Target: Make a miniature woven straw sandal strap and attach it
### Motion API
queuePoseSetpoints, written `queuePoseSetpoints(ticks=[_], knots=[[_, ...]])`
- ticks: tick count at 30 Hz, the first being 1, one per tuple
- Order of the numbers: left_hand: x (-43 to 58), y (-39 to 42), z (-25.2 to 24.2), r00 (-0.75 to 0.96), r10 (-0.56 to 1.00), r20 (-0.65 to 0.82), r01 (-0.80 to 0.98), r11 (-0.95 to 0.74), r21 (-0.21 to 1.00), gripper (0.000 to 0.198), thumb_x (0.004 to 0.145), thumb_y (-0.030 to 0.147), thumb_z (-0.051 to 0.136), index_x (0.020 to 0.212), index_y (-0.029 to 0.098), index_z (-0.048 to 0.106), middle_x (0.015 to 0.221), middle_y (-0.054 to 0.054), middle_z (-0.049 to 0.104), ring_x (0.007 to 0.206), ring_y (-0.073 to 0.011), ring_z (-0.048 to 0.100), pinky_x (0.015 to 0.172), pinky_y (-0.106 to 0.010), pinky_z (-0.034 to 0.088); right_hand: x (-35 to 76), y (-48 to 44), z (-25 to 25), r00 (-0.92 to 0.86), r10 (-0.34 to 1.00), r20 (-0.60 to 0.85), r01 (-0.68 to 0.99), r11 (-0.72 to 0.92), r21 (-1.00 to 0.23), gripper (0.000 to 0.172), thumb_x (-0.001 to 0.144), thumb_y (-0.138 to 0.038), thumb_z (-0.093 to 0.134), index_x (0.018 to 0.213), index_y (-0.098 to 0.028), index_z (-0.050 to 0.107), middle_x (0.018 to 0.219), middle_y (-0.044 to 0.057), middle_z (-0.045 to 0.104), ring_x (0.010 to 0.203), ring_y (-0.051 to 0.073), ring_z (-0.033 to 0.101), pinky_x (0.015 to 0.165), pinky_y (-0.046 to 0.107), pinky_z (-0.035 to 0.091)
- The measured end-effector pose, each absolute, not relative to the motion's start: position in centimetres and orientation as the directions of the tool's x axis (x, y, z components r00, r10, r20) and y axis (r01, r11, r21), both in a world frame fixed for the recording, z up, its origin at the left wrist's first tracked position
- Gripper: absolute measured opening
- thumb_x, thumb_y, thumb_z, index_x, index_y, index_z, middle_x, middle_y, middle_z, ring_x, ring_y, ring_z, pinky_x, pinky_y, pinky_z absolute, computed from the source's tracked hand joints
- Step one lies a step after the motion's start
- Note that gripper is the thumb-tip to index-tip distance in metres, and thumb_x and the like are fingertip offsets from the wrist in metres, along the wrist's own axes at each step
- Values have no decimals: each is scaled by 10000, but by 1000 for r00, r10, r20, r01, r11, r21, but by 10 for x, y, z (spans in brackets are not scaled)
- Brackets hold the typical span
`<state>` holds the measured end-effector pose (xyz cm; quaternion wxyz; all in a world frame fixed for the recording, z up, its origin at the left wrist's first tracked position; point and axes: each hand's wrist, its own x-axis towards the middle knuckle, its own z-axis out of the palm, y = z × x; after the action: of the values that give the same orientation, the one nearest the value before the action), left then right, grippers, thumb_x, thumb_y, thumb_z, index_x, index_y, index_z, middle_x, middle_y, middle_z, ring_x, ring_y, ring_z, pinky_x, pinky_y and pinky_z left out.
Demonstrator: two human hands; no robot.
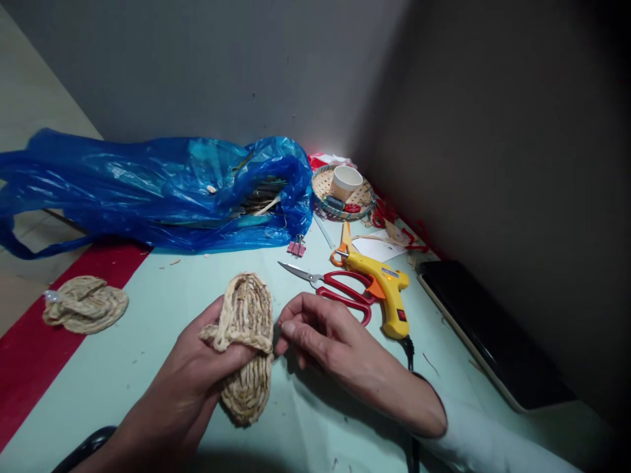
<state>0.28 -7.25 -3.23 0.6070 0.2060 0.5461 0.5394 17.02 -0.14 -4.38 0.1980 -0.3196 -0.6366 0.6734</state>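
Observation:
A small woven straw slipper (246, 341) is gripped in my left hand (197, 374), thumb across its strap, above the pale green table. My right hand (315, 335) is beside it with fingers curled, its fingertips pinching at the slipper's right edge near the strap end. A second woven straw piece (85, 303) lies flat at the table's left, on the red strip.
Red-handled scissors (340, 292) and a yellow glue gun (387, 289) lie just past my right hand. A blue plastic bag (158, 190) spreads across the back. A woven basket (342, 194) with a paper cup (345, 180) stands by the wall. A black tablet (488, 328) lies on the right.

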Motion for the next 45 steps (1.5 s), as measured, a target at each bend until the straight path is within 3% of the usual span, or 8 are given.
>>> queuePoseSetpoints(ticks=[4, 8, 15, 21, 27, 34, 40, 45], knots=[[5, -73, -29, -192, 873, -449, -456, 326, 828, 722, 569, 48, 827, 1238, 245, 640, 899, -15, 795, 963, -289, 728, 762, -299, 571, 169, -4, -42, -727, 669, -155, 176, -36, -984, 100, 952, -254, 533, 927, -170, 580, 785, 18, 638, 659, 117, 513, 598, 235, 389], [6, -70, -26, -219, 869, -444, -407, 332, 851, 682, 547, 76, 868, 1170, 246, 651, 946, -35, 797, 986, -305, 722, 787, -317, 572, 172, -4, -38, -714, 688, -133, 210, 30, -977, 128, 937, -275, 540, 922, -160, 595, 792, 16, 594, 721, 143, 527, 646, 266, 396], [3, -62, -31, -326, 891, -316, -203, 260, 944, 686, 429, 86, 925, 1041, 212, 642, 720, 8, 768, 670, -226, 714, 627, -264, 531, 173, 0, -32, -703, 689, -174, 207, -35, -978, 263, 890, -425, 640, 847, -178, 561, 744, -14, 531, 681, 134, 475, 608, 255, 371], [6, -62, -34, -302, 926, -227, -114, 201, 973, 521, 516, 94, 877, 981, 211, 674, 895, -27, 791, 853, -240, 711, 738, -265, 513, 170, 1, -39, -700, 687, -196, 190, -86, -978, 353, 853, -497, 694, 878, -167, 571, 743, -22, 505, 642, 123, 426, 555, 244, 353], [12, -67, -23, -203, 929, -309, -192, 272, 943, 521, 667, 252, 825, 1157, 212, 655, 1051, -69, 783, 987, -289, 708, 850, -329, 495, 171, -2, -44, -690, 714, -118, 156, -12, -988, 319, 877, -474, 682, 858, -170, 589, 731, -24, 510, 646, 126, 425, 550, 244, 340], [3, -63, -35, -176, 954, -241, -131, 220, 967, 621, 565, 136, 870, 1153, 207, 683, 947, -44, 781, 841, -236, 686, 739, -278, 509, 171, -2, -46, -725, 675, -138, 110, -84, -990, 286, 941, -445, 609, 863, -171, 586, 728, -19, 538, 624, 120, 469, 556, 239, 380], [3, -65, -33, -99, 951, -293, -213, 268, 940, 642, 625, 257, 886, 1218, 193, 648, 937, -50, 774, 792, -202, 672, 723, -271, 505, 170, -2, -46, -736, 663, -140, 98, -100, -990, 313, 1001, -420, 497, 818, -171, 545, 703, -15, 539, 590, 107, 490, 594, 249, 398], [3, -68, -33, -68, 932, -356, -273, 326, 905, 628, 666, 219, 854, 1252, 208, 628, 912, -51, 782, 786, -212, 696, 743, -287, 514, 167, -5, -47, -729, 667, -154, 82, -138, -987, 284, 999, -377, 492, 808, -171, 533, 679, -19, 538, 570, 100, 484, 601, 252, 399]])
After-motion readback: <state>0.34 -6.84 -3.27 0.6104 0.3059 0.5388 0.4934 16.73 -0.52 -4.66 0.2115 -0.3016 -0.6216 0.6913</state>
